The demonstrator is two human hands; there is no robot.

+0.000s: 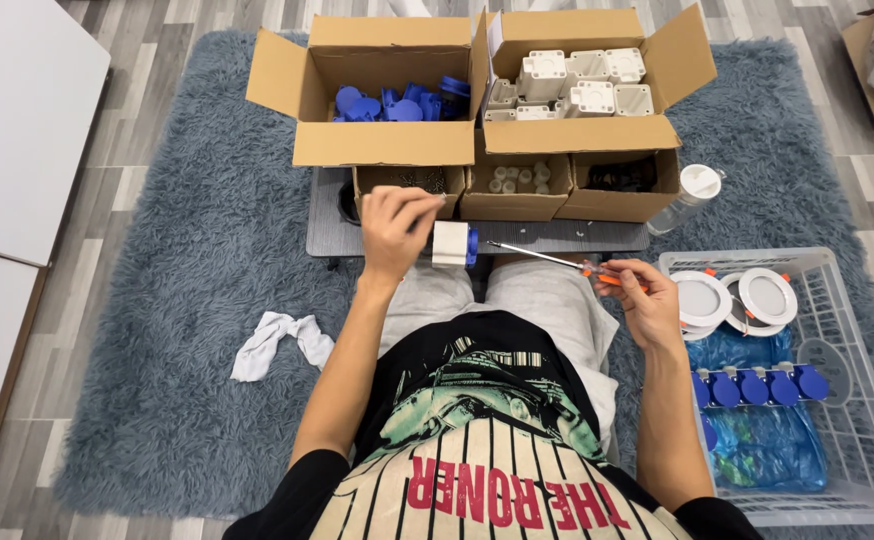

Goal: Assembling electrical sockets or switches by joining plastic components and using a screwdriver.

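Right hand grips screwdriver; left hand fingers pinch white-blue socket.

Bright, even indoor light with soft shadows and a wide-angle bend at the edges.

You get a well-lit view with no harsh glare; light falls from above and slightly ahead, so the cardboard boxes at the top centre throw only a faint shadow onto the grey rug. The white board in the upper left of the frame is close to washed out. Your screwdriver shaft catches a thin glint. The centre is sharp; the corners stretch and curve, and the shirt at the bottom edge looks soft and swollen from closeness.
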